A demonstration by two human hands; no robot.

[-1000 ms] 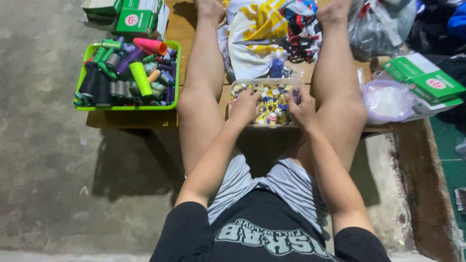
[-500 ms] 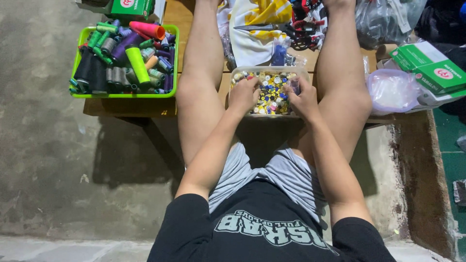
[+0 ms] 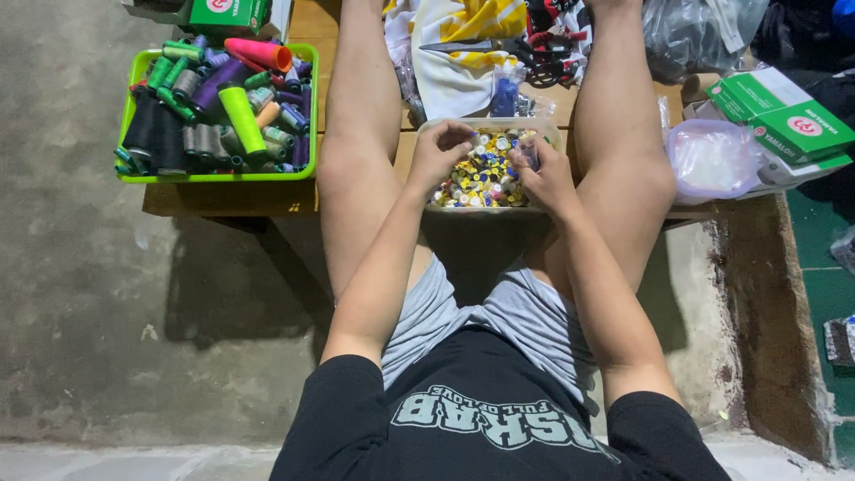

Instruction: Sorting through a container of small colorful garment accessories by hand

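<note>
A clear plastic tub [image 3: 550, 134] full of small coloured buttons [image 3: 485, 178] sits on a low wooden table [image 3: 232, 198] between my bare legs. My left hand [image 3: 438, 156] hovers over the tub's left side, fingers bunched downward onto the buttons. At the tub's right side is my right hand [image 3: 545, 176], fingers curled close to the rim. What either hand pinches is too small to make out.
A green tray [image 3: 129, 111] heaped with thread spools stands on the table's left end. Yellow and white cloth [image 3: 463, 53] and scissors [image 3: 463, 44] lie beyond the tub. Green boxes [image 3: 784, 116] and plastic bags [image 3: 712, 156] are on the right. Concrete floor [image 3: 80, 303] lies to the left.
Both hands stay at the tub of buttons. My left fingers have bunched and shifted toward its far left corner. The view has tilted slightly down.
</note>
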